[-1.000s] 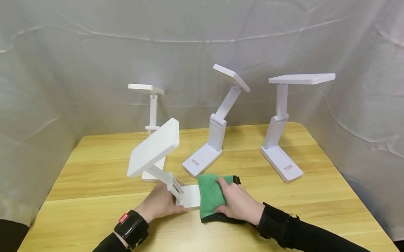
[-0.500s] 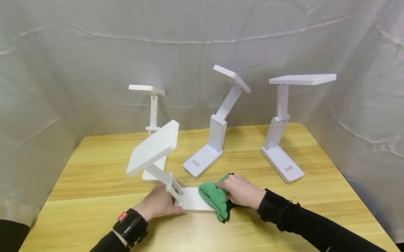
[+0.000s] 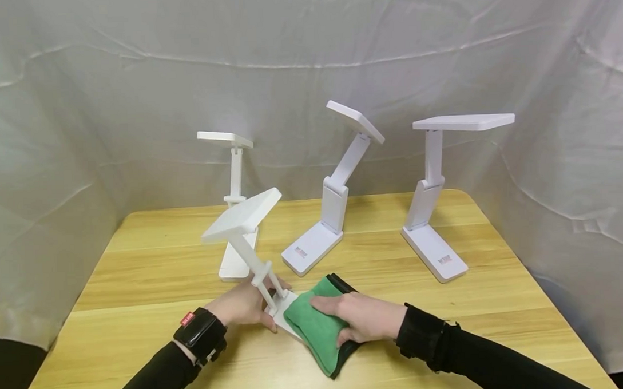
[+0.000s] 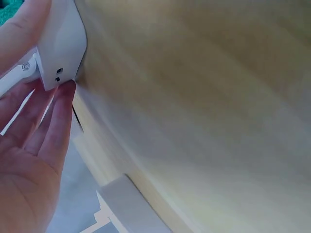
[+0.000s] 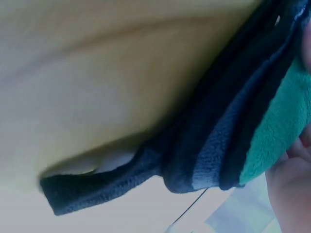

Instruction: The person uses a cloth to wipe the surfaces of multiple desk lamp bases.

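A white folding desk lamp [image 3: 242,216] stands at the near middle of the table, its arm leaning back to the left. My left hand [image 3: 238,306] grips the hinge end of its base; in the left wrist view, the fingers and thumb take the base end [image 4: 63,48] from both sides, near two small dark openings. Over the rest of that base lies a folded green cloth [image 3: 313,326] with black edging, hiding most of it. My right hand [image 3: 364,317] holds this cloth against the base. A dark loop [image 5: 92,191] hangs off the cloth in the right wrist view.
Behind stand more white desk lamps: one at back left [image 3: 233,260], one in the middle [image 3: 313,249] and one at right [image 3: 434,253]. The left one is partly behind the held lamp. A pale curtain [image 3: 287,75] surrounds the wooden table [image 3: 139,269].
The lamp base has turned, its free end swinging towards me, and the lamp's head has shifted slightly. The cloth, bunched at the base's right end half a second ago, now lies spread over it.
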Demonstrator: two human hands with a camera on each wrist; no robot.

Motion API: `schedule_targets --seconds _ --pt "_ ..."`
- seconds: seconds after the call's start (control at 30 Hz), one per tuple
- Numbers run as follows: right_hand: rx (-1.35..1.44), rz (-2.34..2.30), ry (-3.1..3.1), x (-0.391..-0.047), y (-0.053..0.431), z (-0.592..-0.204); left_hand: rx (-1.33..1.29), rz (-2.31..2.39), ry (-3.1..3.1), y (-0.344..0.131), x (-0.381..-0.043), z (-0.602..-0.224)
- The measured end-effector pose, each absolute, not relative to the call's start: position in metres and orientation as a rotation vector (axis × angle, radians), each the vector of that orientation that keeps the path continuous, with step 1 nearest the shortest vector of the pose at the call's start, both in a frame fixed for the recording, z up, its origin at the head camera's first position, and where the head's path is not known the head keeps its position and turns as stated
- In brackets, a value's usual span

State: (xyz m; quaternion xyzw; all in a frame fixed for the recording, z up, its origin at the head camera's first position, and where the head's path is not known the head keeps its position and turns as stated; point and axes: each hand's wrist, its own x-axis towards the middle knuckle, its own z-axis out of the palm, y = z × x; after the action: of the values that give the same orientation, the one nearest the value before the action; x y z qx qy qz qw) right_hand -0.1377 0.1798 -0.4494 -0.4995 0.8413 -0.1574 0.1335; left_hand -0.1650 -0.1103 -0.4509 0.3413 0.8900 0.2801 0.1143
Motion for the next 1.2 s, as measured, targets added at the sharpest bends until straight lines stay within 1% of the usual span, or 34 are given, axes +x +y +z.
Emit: schedule_targets --seconds 0.17,0.3,0.57,0.77,0.9,1.03,1.2 --pt "-1.647 -0.206 2.518 -0.125 0.176 -0.452 0.968 0.786 2.589 -0.109 -0.168 -0.446" --pt "-1.766 -0.155 2.461 -0.123 0.172 -0.450 0.953 0.762 2.583 -0.108 -0.169 -0.445" --pt "-1.656 -0.390 2.275 -0.135 0.153 -0.444 0.966 0.775 2.565 -0.111 -0.171 -0.446" --pt "-1.760 -0.392 2.291 -0.139 0.140 -0.445 0.956 0.780 2.587 -0.112 -0.172 -0.450" --pt "-1.806 -0.444 2.244 -0.135 0.152 -0.444 0.966 0.845 2.553 -0.111 -0.172 -0.453" --pt "-1.794 -0.455 2.239 -0.134 0.163 -0.442 0.998 0.845 2.561 -0.113 -0.169 -0.453" --pt "-1.830 -0.343 2.344 -0.143 0.150 -0.440 1.006 0.807 2.587 -0.112 -0.170 -0.450"
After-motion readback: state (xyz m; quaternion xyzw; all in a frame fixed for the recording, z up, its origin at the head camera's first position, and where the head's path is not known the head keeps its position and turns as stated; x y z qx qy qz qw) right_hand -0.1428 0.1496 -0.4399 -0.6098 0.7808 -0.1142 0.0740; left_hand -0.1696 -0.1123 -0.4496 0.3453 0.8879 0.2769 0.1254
